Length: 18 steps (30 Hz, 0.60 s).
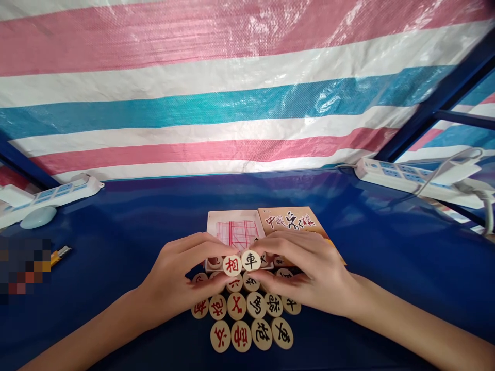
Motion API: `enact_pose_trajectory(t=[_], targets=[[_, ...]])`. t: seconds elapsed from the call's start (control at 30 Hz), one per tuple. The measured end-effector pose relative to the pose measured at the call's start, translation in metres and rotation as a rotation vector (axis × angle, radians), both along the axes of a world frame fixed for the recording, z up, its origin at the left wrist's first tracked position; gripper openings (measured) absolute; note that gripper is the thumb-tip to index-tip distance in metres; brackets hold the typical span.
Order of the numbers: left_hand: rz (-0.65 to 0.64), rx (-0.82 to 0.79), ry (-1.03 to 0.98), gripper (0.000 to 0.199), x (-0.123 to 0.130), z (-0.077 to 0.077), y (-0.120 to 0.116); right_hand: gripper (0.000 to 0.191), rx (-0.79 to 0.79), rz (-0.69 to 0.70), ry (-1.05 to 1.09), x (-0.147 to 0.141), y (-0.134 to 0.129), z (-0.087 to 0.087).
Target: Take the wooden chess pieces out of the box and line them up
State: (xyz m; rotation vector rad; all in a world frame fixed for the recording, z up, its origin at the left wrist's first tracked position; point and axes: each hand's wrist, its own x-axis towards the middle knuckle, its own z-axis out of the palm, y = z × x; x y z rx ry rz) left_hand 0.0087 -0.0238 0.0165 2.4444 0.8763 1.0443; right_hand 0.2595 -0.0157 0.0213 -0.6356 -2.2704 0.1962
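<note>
My left hand (180, 275) pinches a round wooden piece with a red character (232, 265) between thumb and fingers. Beside it, my right hand (305, 268) pinches a piece with a black character (251, 260); the two pieces meet edge to edge, faces toward me. Below them, several red-marked pieces (236, 306) and several black-marked pieces (256, 305) lie in rows on the blue table (154, 206). My fingers cover part of the upper rows. Behind the hands is an open white box (214, 221) holding a sheet with red lines and some pieces, partly hidden.
A printed box lid (309, 219) lies right of the white box. Power strips stand at the back left (69, 191) and back right (402, 175). A white mouse (37, 218) and a yellow cutter (61, 254) lie at the left. Striped sheeting (232, 108) hangs behind.
</note>
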Motion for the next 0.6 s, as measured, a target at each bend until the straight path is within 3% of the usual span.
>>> enact_pose_trajectory(t=[0.23,0.6], targets=[[-0.047,0.052,-0.011,0.035,0.0003,-0.0019,-0.0008,0.033,0.057,-0.038,-0.019,0.0033,-0.0006,-0.0045],[0.054,0.099,-0.014,0.03,-0.0029,0.0026,0.0048,0.04,0.178,-0.06,0.002,0.0074,-0.0002,-0.0032]])
